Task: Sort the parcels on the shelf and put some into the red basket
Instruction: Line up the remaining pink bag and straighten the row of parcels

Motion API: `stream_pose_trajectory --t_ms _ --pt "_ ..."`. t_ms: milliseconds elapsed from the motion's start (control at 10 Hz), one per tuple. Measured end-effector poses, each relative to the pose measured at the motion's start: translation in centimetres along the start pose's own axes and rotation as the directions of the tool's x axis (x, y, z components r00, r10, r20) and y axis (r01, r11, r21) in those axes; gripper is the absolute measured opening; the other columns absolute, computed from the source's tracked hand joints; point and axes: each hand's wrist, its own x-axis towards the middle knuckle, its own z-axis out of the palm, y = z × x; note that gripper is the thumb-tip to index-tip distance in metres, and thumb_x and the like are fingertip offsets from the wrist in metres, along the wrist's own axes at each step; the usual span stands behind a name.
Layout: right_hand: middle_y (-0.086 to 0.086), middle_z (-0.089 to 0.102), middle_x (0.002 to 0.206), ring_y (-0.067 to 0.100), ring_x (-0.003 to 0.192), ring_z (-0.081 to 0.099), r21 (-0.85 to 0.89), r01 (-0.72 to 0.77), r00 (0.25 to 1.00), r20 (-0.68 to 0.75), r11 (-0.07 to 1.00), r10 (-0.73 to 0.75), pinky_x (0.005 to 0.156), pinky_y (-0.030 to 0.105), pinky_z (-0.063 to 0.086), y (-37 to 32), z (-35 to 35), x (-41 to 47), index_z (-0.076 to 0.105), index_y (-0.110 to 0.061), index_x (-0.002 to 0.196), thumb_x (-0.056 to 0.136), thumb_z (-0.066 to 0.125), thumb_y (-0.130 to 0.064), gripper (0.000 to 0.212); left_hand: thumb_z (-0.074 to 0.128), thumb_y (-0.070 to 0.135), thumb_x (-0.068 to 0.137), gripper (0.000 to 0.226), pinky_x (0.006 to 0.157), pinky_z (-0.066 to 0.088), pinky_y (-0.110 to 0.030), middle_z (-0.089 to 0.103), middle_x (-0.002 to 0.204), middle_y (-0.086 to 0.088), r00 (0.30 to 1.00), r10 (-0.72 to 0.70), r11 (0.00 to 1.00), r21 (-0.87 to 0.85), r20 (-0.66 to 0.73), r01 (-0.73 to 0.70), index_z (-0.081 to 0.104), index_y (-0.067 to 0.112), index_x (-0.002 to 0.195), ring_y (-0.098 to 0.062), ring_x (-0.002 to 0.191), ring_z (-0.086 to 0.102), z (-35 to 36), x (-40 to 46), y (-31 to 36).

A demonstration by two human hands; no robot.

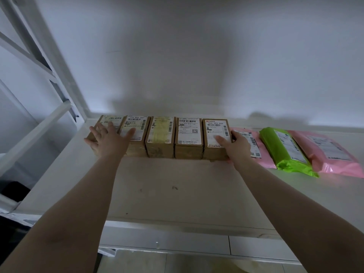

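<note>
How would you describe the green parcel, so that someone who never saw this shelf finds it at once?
On the white shelf, look right of the row of brown cardboard boxes, where soft plastic mailers lie. The bright green plastic mailer bag lies between two pink plastic mailers; it is the only green one.

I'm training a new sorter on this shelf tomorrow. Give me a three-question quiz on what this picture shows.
1. How many cardboard boxes stand in the row on the shelf?
2. True or false: the green bag lies between two pink bags.
3. Which box does the right hand hold? A) the leftmost B) the middle C) the rightmost

Key:
1. Five.
2. True.
3. C; the left hand rests flat across the two leftmost boxes.
</note>
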Motion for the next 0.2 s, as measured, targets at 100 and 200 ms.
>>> stream_pose_trajectory --t_ms 100,200 --pt "-0.004 0.067 0.126 0.028 0.120 0.056 -0.004 -0.007 1.000 -0.005 1.000 0.007 0.097 0.053 0.048 -0.05 -0.06 0.01 0.058 -0.027 0.131 0.054 0.059 -0.077 0.092 0.030 0.078 0.083 0.095 0.114 -0.010 -0.062 0.004 0.162 -0.016 1.000 0.008 1.000 0.008 0.015 -0.008 0.015 0.016 0.154 -0.031 0.149 -0.013 -0.12 -0.19 0.20" --pt "-0.001 0.060 0.137 0.029 0.128 0.051 0.021 -0.014 0.999 -0.046 1.000 0.015 0.102 0.055 0.044 -0.22 -0.22 -0.06 0.044 -0.021 0.145 0.062 0.064 -0.072 0.099 0.032 0.076 0.084 0.093 0.114 -0.010 -0.062 0.006 0.162 -0.016 0.999 0.022 1.000 -0.020 -0.024 -0.022 0.019 0.014 0.153 -0.031 0.149 -0.011 -0.38 -0.42 0.91"
